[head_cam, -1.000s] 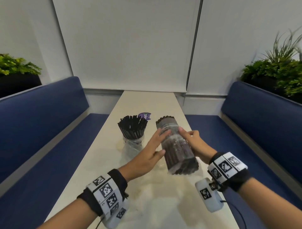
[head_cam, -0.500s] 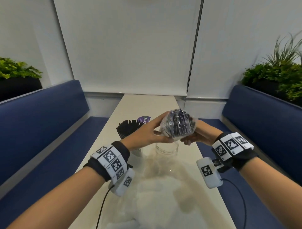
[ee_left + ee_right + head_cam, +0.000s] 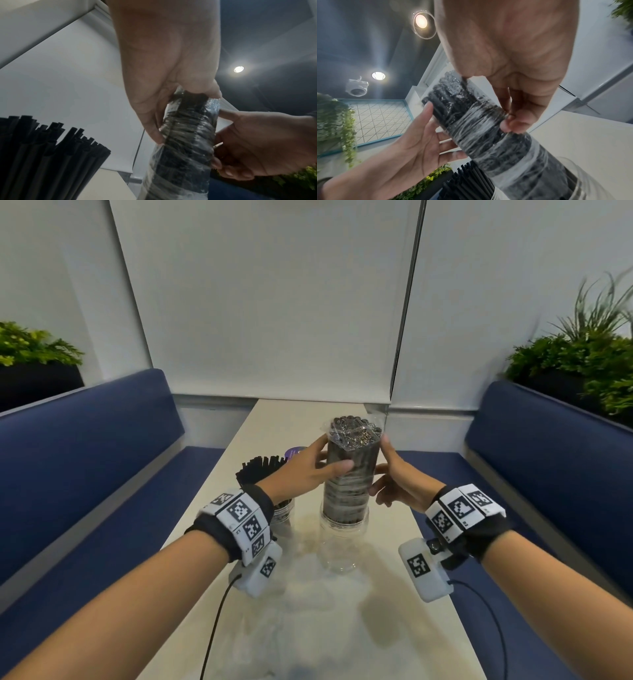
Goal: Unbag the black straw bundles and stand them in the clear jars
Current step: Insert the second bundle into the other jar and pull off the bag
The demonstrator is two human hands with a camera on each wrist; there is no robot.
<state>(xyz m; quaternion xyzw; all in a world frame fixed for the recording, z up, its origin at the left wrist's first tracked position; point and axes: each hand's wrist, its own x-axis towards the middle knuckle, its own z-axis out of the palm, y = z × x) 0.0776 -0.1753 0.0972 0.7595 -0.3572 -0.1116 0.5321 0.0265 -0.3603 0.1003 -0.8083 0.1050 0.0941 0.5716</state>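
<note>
A bundle of black straws (image 3: 349, 474), still in its clear plastic bag, stands upright with its lower end inside a clear jar (image 3: 343, 537) on the table. My left hand (image 3: 320, 465) grips the bundle from the left, thumb across the front. My right hand (image 3: 384, 474) is on the bundle's right side. In the right wrist view, my right fingertips (image 3: 510, 122) pinch the plastic wrap on the bundle (image 3: 476, 121), just above the jar rim (image 3: 583, 174). The left wrist view shows both hands on the bundle (image 3: 185, 142).
Left of the bundle stands a second clear jar (image 3: 283, 513) full of loose black straws (image 3: 260, 472). A purple item (image 3: 294, 453) lies behind it. Crumpled clear plastic (image 3: 308, 604) lies on the pale table (image 3: 411, 645) near me. Blue benches (image 3: 102, 474) flank the table.
The bagged bundle, held tilted and then end-on above the table, has been turned upright and lowered into the empty jar. Both hands stayed on it.
</note>
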